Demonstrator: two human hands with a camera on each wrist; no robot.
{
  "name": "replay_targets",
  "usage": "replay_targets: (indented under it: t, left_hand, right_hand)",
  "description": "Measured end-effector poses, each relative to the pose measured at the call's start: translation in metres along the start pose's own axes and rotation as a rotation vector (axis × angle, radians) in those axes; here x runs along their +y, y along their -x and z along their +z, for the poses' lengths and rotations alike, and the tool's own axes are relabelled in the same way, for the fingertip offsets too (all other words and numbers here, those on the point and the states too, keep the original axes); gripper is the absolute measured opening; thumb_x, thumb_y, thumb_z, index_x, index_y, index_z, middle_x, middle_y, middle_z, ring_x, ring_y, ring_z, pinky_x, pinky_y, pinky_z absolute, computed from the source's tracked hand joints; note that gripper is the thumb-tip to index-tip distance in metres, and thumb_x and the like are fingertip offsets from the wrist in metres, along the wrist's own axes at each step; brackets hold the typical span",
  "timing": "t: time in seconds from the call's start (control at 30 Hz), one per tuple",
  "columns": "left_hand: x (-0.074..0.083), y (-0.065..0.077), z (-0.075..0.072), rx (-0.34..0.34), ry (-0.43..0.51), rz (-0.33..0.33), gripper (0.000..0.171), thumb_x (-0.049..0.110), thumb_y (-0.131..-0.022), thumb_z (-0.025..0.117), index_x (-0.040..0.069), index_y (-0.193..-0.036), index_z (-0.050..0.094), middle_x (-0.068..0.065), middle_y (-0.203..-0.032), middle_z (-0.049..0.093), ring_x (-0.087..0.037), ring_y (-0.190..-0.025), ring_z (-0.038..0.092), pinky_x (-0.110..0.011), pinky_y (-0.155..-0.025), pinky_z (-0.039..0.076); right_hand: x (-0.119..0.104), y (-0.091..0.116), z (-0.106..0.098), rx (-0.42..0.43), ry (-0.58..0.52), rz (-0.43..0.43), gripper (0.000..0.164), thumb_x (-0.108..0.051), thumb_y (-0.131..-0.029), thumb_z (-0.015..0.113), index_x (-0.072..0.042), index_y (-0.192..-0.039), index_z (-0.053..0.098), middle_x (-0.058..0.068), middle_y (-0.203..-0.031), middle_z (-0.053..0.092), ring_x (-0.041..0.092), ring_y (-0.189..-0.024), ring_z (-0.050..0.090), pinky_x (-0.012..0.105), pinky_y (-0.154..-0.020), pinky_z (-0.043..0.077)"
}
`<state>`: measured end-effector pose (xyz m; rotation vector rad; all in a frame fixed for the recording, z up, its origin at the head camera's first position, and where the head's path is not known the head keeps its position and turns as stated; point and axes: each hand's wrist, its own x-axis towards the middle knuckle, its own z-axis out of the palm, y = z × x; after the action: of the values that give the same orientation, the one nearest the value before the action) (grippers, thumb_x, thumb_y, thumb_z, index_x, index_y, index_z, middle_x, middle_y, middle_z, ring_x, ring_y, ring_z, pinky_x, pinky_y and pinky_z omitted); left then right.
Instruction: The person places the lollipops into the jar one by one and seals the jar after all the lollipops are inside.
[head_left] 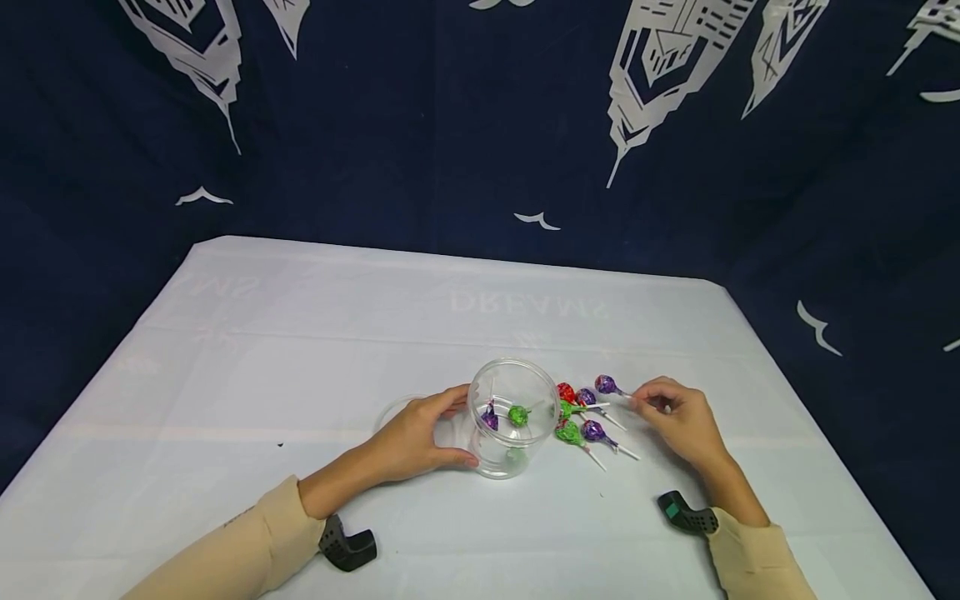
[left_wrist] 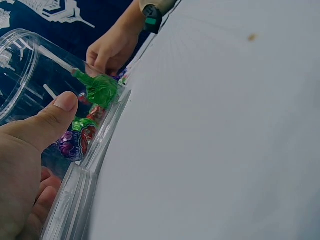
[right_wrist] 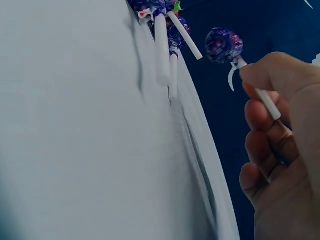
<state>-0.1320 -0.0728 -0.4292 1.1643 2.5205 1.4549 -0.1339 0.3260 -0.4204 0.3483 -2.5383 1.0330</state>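
Note:
My left hand [head_left: 415, 439] holds a clear plastic jar [head_left: 491, 457] around its side, with the thumb toward me. Inside the jar are a green-wrapped lollipop [head_left: 518, 416] and a purple-wrapped one [head_left: 490, 417]. To the jar's right, my right hand [head_left: 681, 422] pinches the white stick of a purple lollipop [right_wrist: 224, 46] between thumb and forefinger. In the right wrist view its wrapped head points away from the hand, lifted off the table. Several more lollipops [head_left: 592, 431] in red, green and purple wrappers lie in a cluster between the jar and my right hand.
A clear round lid [head_left: 385, 410] lies on the table behind my left hand, partly hidden by it. White cloth covers the table [head_left: 300, 375]. A dark blue curtain [head_left: 420, 125] with white prints hangs behind the far edge.

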Motion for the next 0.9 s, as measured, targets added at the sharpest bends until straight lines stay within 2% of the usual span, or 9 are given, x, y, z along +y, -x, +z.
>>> replay_targets:
  t: [0.17,0.4,0.63,0.8,0.9]
  left_hand:
    - [0.000,0.000,-0.001,-0.007,-0.009,-0.015,0.088,0.026,-0.072,0.090,0.002,-0.144,0.045,-0.012,-0.135,0.059,-0.026,-0.116,0.062,-0.037,-0.100,0.050]
    - [0.001,0.000,-0.001,-0.009,-0.016,-0.018,0.088,0.028,-0.073,0.089,0.002,-0.144,0.045,-0.012,-0.134,0.060,-0.027,-0.115,0.062,-0.039,-0.099,0.051]
    - [0.001,0.001,-0.001,-0.003,-0.018,-0.010,0.088,0.028,-0.073,0.089,0.001,-0.143,0.045,-0.013,-0.134,0.060,-0.027,-0.113,0.063,-0.040,-0.098,0.052]
    - [0.001,0.000,-0.001,-0.003,-0.017,-0.008,0.087,0.029,-0.073,0.089,0.001,-0.143,0.045,-0.013,-0.133,0.060,-0.028,-0.113,0.063,-0.040,-0.097,0.052]
    - [0.001,0.000,0.000,-0.006,-0.011,-0.014,0.087,0.029,-0.073,0.089,0.001,-0.143,0.045,-0.013,-0.134,0.060,-0.028,-0.113,0.063,-0.040,-0.098,0.052]
  right_hand:
    - [-0.010,-0.003,-0.005,0.031,-0.091,-0.021,0.008,0.006,-0.081,0.076,0.001,-0.078,0.070,-0.009,-0.076,0.064,0.005,-0.067,0.049,0.017,-0.057,0.039]
    - [-0.019,-0.007,-0.013,0.073,-0.234,0.040,0.013,0.019,-0.079,0.070,0.006,-0.078,0.068,-0.008,-0.079,0.065,0.006,-0.073,0.054,0.015,-0.065,0.045]
    - [-0.032,-0.011,-0.017,0.050,-0.336,0.025,0.007,0.016,-0.081,0.072,0.010,-0.082,0.067,-0.006,-0.082,0.067,0.008,-0.079,0.058,0.013,-0.072,0.050]
    - [-0.043,-0.015,-0.018,0.038,-0.383,-0.007,0.006,0.014,-0.083,0.071,0.009,-0.082,0.068,-0.003,-0.083,0.067,0.010,-0.081,0.058,0.014,-0.071,0.052]
    - [-0.052,-0.018,-0.018,0.032,-0.449,-0.025,0.006,0.013,-0.083,0.072,0.008,-0.081,0.068,0.000,-0.083,0.067,0.012,-0.080,0.058,0.015,-0.070,0.052]
